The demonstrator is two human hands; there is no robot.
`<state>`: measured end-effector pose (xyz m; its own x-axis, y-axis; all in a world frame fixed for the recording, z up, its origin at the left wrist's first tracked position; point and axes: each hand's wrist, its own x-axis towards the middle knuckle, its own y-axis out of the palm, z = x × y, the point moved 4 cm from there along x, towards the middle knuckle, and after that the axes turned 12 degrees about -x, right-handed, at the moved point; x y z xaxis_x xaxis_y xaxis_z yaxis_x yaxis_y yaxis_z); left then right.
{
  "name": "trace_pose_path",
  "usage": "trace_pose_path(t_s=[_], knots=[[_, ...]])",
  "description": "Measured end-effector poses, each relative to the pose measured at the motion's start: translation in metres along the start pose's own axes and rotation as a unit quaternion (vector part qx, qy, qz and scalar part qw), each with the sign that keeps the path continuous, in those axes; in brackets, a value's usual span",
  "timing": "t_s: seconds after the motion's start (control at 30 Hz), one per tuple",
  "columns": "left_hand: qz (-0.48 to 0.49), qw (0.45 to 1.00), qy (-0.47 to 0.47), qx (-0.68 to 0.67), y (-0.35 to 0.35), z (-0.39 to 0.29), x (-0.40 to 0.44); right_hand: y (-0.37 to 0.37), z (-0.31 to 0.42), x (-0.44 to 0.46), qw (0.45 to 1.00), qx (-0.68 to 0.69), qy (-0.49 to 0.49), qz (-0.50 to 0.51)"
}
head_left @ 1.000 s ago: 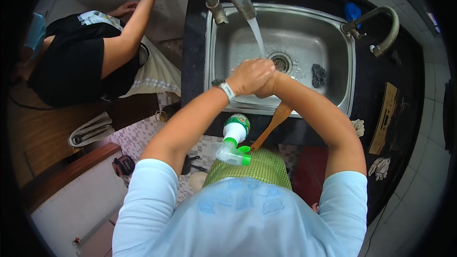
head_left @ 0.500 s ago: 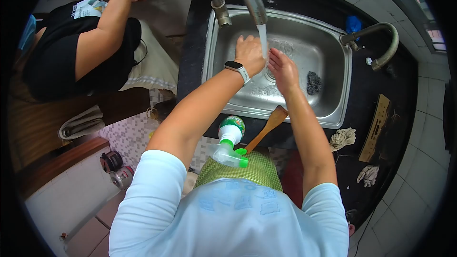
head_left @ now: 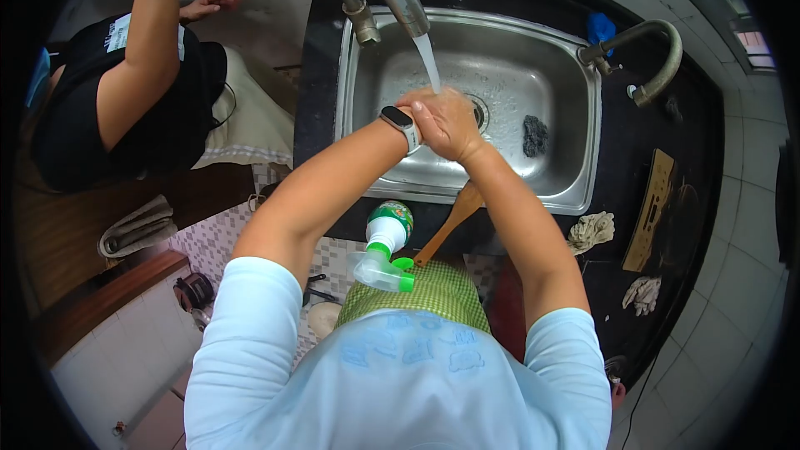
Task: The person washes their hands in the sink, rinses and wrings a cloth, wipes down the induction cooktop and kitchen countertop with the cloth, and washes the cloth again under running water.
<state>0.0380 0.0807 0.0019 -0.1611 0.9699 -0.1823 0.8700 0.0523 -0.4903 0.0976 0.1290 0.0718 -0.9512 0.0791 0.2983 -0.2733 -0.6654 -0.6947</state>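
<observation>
Over the steel sink, my two hands are together beneath a stream of water running from the faucet. My right hand is wrapped over my left hand, its thumb toward the left wrist; its fingertips are blurred. Most of the left hand is covered, so its fingers do not show. A smart band with a pale strap circles my left wrist. Dark steel wool lies in the sink, right of my hands. Close to the sink's front edge are a wooden spatula and a green-and-white spray bottle.
A second curved tap rises at the right, near a blue bundle. Crumpled cloths and a wooden board lie on the black counter. At the left is another person in a black top.
My hands were apart on either side of the water stream; my right hand has moved left and closed over my left hand. The other person's arm has shifted.
</observation>
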Motion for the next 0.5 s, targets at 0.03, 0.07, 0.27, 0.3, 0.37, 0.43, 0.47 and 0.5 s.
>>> trace_pose_path(t_s=[0.03, 0.07, 0.27, 0.3, 0.37, 0.43, 0.47, 0.5], knots=[[-0.002, 0.995, 0.027, 0.099, -0.001, -0.012, -0.005, 0.001, -0.006, 0.003, 1.000, 0.001, 0.003, 0.002], [-0.005, 0.979, 0.053, 0.195, -0.001, -0.024, -0.008, 0.007, -0.018, 0.006, 0.997, -0.012, 0.062, 0.052], [-0.075, 0.903, 0.189, 0.378, -0.027, -0.081, -0.025, 0.021, -0.104, -0.009, 0.912, 0.090, 0.366, 0.164], [-0.107, 0.911, 0.128, 0.377, -0.036, -0.086, -0.024, 0.032, -0.108, -0.021, 0.833, 0.311, 0.451, 0.073], [-0.144, 0.914, 0.113, 0.362, -0.040, -0.077, -0.019, 0.048, -0.091, -0.031, 0.600, 0.622, 0.495, -0.090], [-0.184, 0.915, 0.101, 0.345, -0.035, -0.064, -0.009, 0.068, -0.065, -0.024, 0.532, 0.732, 0.413, -0.103], [-0.220, 0.929, 0.046, 0.295, -0.031, -0.052, 0.000, 0.062, -0.038, -0.015, 0.494, 0.773, 0.389, -0.088], [-0.252, 0.937, -0.008, 0.241, -0.027, -0.044, 0.007, 0.052, -0.011, -0.005, 0.453, 0.810, 0.364, -0.076]])
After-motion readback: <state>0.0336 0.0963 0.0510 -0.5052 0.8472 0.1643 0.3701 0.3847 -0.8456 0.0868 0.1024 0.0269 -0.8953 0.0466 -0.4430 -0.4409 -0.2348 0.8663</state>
